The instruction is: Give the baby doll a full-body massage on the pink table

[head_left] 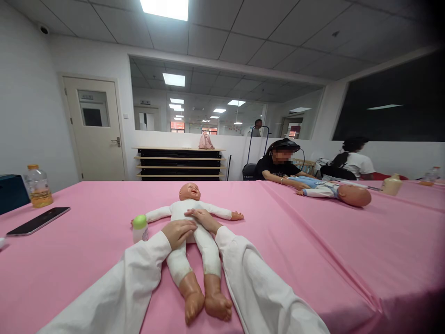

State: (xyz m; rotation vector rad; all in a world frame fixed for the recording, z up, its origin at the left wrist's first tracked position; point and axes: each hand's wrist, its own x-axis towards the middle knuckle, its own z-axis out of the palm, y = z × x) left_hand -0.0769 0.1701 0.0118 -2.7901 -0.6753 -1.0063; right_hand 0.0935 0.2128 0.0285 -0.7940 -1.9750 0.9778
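Note:
A baby doll (190, 191) with a white cloth body lies on its back on the pink tablecloth (104, 287), arms spread and feet toward me. My left hand (179, 232) rests flat across its lower belly, fingers stretched out. Higher up, my right hand (204, 219) lies with its fingers extended over the doll's belly and lower chest. Neither hand grips anything. Beside the doll's arm on the left stands a small white bottle with a green cap (140, 227), close to my left sleeve.
On the left are a dark phone (39, 221), a drink bottle (37, 188) and a dark box (13, 192). Across the table, a person in black (269, 169) handles a doll in blue and white (352, 195). A cream bottle (391, 184) stands at far right.

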